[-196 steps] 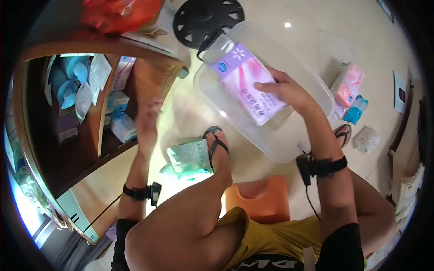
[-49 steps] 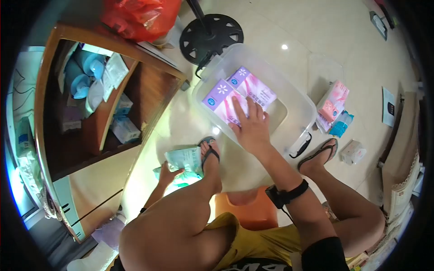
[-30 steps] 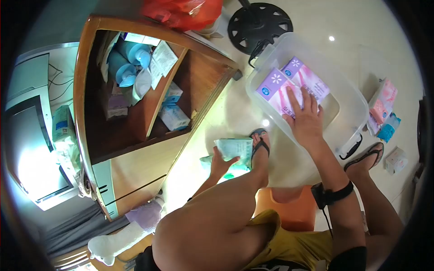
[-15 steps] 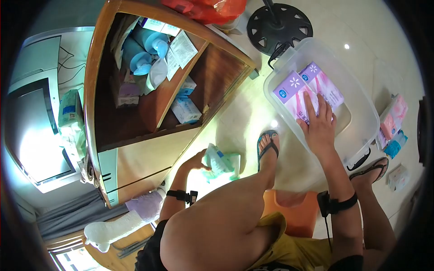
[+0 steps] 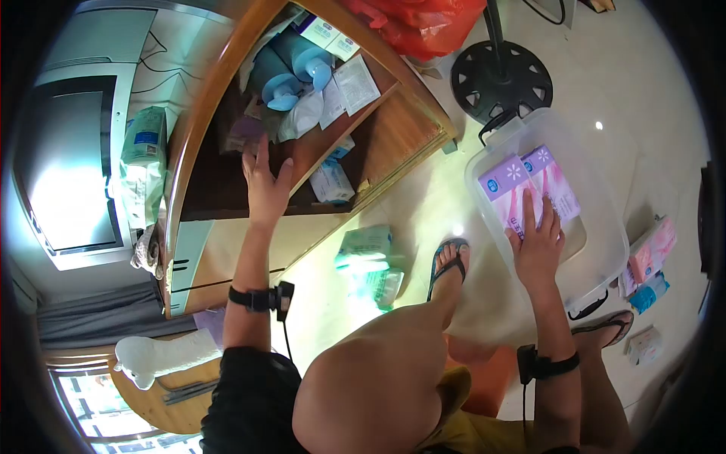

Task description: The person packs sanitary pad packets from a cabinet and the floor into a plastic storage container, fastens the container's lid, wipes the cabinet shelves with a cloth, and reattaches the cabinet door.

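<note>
Right hand [image 5: 538,257] resting on a pink-and-purple pack [image 5: 503,185], left hand [image 5: 268,185] hovering inside the cabinet [image 5: 234,246]

Nearest, an orange stool [image 5: 495,374] is standing low beside the person's bent leg. Farther off on the left, green packages [image 5: 367,246] are lying on the floor between the cabinet and a sandalled foot [image 5: 452,265]; glare is washing out their near part.

On the right, the right hand is lying with fingers spread over the pack, probably steadying it or propping the arm; no pinch is showing. That pack is sitting side by side with a second pack [image 5: 558,189] in the see-through bin [image 5: 601,197], both lying flat toward its far left, apparently for a neat fit. Right of the bin, a pink box [image 5: 654,250] and a blue packet [image 5: 649,293] are lying close together.

Farther left, the left hand is opening wide in the cabinet's left compartment, holding nothing visible, nearest a dark purple box [image 5: 246,135]; whether fingertips are touching it, I cannot tell. Beyond, blue containers [image 5: 306,60] are lying beside leaflets [image 5: 355,83], seemingly kept in place by the compartment's sides.

Farthest, a black stand base [image 5: 503,79] is resting just past the bin.
</note>
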Demonstrator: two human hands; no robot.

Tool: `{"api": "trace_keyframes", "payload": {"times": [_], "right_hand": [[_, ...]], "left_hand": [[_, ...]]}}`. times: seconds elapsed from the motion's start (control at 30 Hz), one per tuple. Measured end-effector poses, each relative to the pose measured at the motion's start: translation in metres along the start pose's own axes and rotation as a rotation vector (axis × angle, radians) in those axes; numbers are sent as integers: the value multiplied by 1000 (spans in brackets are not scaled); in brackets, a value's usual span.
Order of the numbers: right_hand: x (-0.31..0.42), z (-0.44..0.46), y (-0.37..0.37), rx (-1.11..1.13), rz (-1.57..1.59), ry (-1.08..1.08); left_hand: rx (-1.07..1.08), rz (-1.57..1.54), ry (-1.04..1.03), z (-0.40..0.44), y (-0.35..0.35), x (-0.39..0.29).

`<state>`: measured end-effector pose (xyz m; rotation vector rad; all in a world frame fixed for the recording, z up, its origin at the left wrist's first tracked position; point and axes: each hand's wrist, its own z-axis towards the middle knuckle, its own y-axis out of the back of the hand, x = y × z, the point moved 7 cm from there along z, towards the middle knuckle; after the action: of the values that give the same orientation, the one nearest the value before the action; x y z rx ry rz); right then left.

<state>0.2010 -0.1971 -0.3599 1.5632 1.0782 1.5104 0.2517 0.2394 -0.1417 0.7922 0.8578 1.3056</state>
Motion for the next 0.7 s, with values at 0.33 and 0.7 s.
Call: {"api": "trace_keyframes", "payload": {"times": [0.33,0.7], "right_hand": [[-5,1,-13,55,-75,-57],[-7,1,-5,98,-36,-77]], "left_hand": [[292,369,330,83,-68,181],[334,192,113,115,-45,132]]}}
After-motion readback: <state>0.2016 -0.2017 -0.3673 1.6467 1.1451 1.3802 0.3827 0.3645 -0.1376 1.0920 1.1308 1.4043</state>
